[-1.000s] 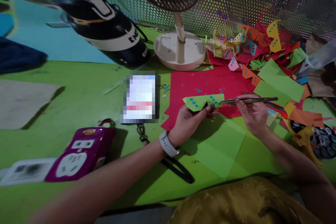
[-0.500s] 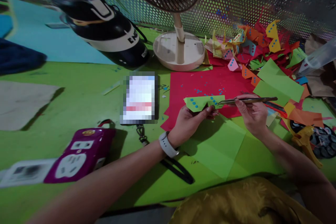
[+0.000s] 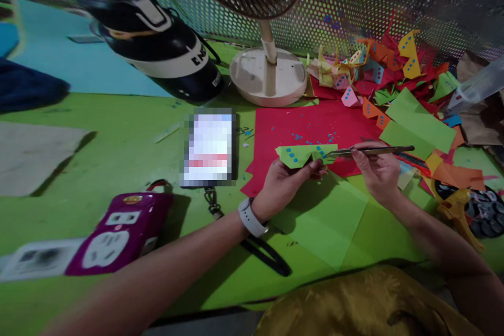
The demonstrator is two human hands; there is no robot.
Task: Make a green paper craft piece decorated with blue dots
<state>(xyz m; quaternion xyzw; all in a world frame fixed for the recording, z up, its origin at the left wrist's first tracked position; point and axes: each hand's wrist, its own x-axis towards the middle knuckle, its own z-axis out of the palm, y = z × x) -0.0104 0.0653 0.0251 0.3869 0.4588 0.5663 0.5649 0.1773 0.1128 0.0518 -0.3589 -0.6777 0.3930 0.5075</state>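
Observation:
My left hand [image 3: 279, 189] pinches the lower edge of a folded green paper piece [image 3: 298, 155] that carries small blue squares on both of its flaps. In my right hand [image 3: 378, 170] are metal tweezers [image 3: 370, 150], pointing left, their tips at the right flap beside the blue squares. Beneath the hands lies a red sheet [image 3: 275, 126] scattered with tiny blue bits. A flat green sheet [image 3: 334, 220] is under and in front of my hands.
A phone [image 3: 210, 149], a purple power strip [image 3: 122, 231] and a black bottle [image 3: 169, 52] are on the left. A fan base [image 3: 268, 76] stands behind the red sheet. Folded colored papers [image 3: 378, 63] are heaped at the back right. A tape dispenser [image 3: 457, 210] lies at right.
The tweezers and my right hand have shifted very slightly left. My left hand and the green piece stay in nearly the same place.

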